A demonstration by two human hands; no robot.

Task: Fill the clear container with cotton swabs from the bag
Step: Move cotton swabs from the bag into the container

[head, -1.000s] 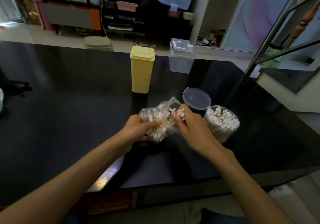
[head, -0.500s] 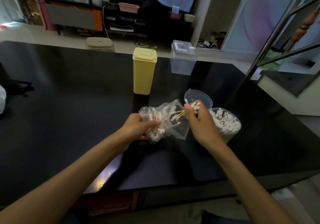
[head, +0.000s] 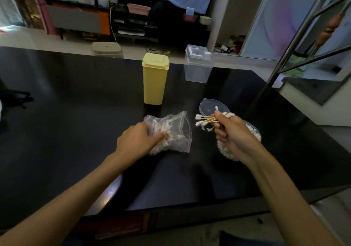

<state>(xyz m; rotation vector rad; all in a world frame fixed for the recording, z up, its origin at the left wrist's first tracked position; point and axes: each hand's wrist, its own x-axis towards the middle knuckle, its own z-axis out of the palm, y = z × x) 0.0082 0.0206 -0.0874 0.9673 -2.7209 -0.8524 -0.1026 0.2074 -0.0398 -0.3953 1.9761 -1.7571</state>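
A clear zip bag (head: 175, 131) with cotton swabs inside lies on the black table (head: 76, 112). My left hand (head: 135, 141) grips the bag's left side. My right hand (head: 232, 131) pinches a bunch of cotton swabs (head: 204, 121) with wooden sticks, held in the air right of the bag's mouth. Under that hand stands the round clear container (head: 255, 132), packed with white swabs and mostly hidden by my wrist. Its clear round lid (head: 209, 107) lies just behind it.
A tall yellow lidded box (head: 154, 79) stands behind the bag. A clear square lidded box (head: 198, 64) sits at the table's far edge. A metal railing (head: 296, 38) rises at the right. The table's near edge runs close to my body.
My right hand has drawn a bunch of swabs out of the bag and moved right, over the container. My left hand has kept hold of the bag, which has sunk flatter on the table.
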